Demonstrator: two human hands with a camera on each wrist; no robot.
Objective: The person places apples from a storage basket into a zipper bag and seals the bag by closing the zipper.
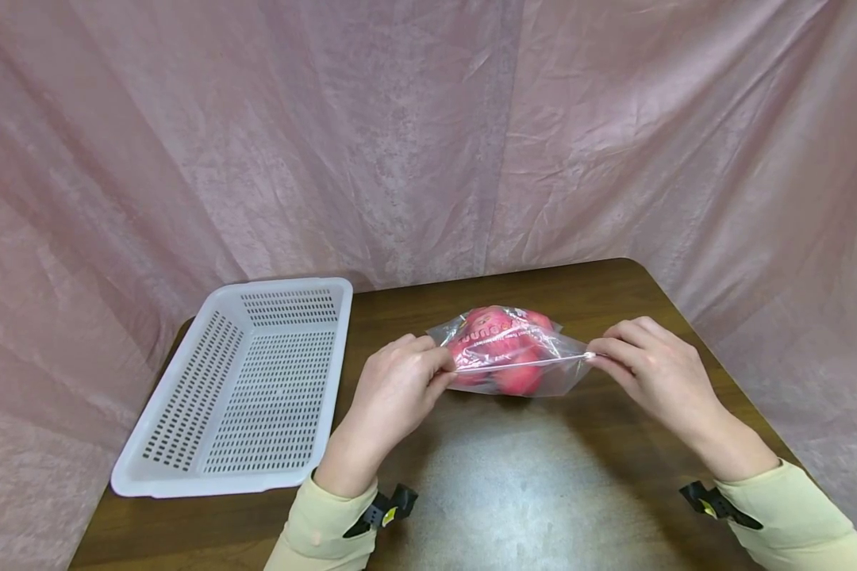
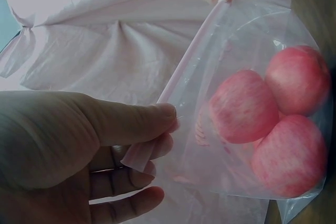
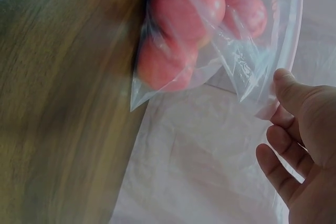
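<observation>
Left hand (image 1: 397,385): thumb and forefinger pinch the left end of the zip strip on the clear bag (image 1: 512,354).
Right hand (image 1: 646,367): pinches the strip's right end; strip drawn taut between the two hands.
Bag: between the hands, resting on the brown table (image 1: 514,492); red apples (image 2: 273,124) inside, exact count unclear.
Hidden: bag print unreadable; right wrist view blurred.
Basket (image 1: 186,468): white, perforated, left of the left hand, well apart.
Backdrop: pink cloth (image 1: 428,135) beyond the hands.
</observation>
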